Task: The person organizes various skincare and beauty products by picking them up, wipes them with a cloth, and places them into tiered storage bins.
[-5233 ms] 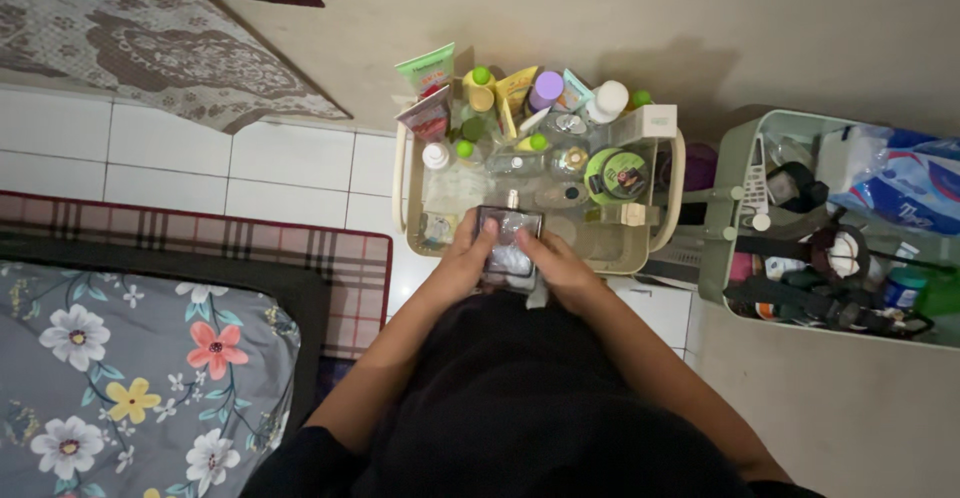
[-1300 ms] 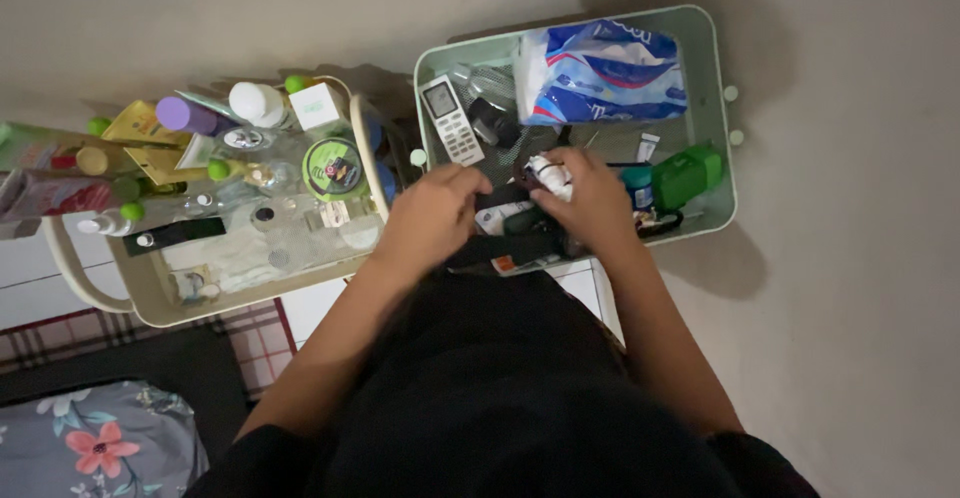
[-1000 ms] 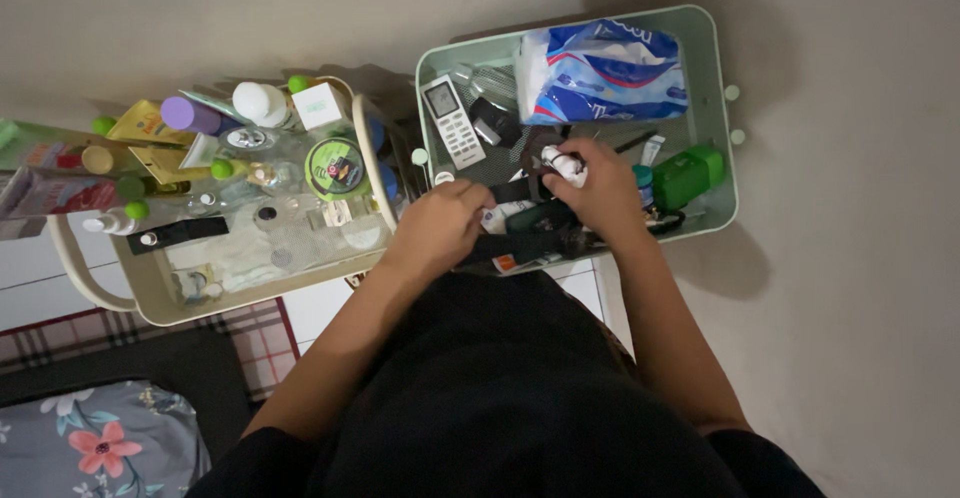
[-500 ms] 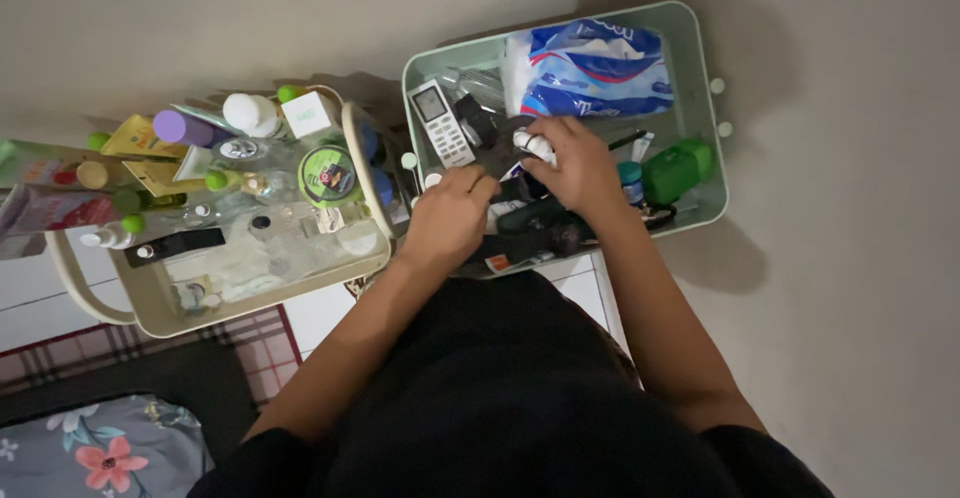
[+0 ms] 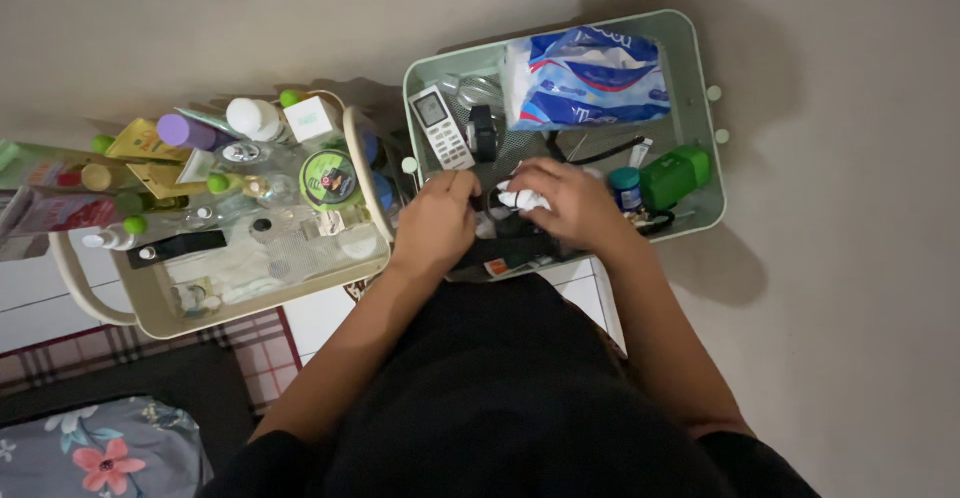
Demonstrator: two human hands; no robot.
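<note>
A: Entry, head view. Your right hand (image 5: pixel 570 203) is curled, fingers pinching a small white object (image 5: pixel 524 198); what it is cannot be told.

B: And the left hand (image 5: pixel 436 226)?

A: Your left hand is loosely closed over dark items at the near left of the green basket (image 5: pixel 700 108). Whether it grips anything, I cannot tell.

B: Location of the white object?

A: Inside the green basket, near its middle, between your two hands. Far of it: a blue and white plastic pack (image 5: pixel 585 76). Far left: a white remote control (image 5: pixel 438 128). Right of your right hand: a green container (image 5: pixel 675 176).

B: Surroundings?

A: Left of the basket, just beside it, a beige tray (image 5: pixel 150 308) crowded with bottles and tubes, including a round green-lidded jar (image 5: pixel 329 178).
</note>
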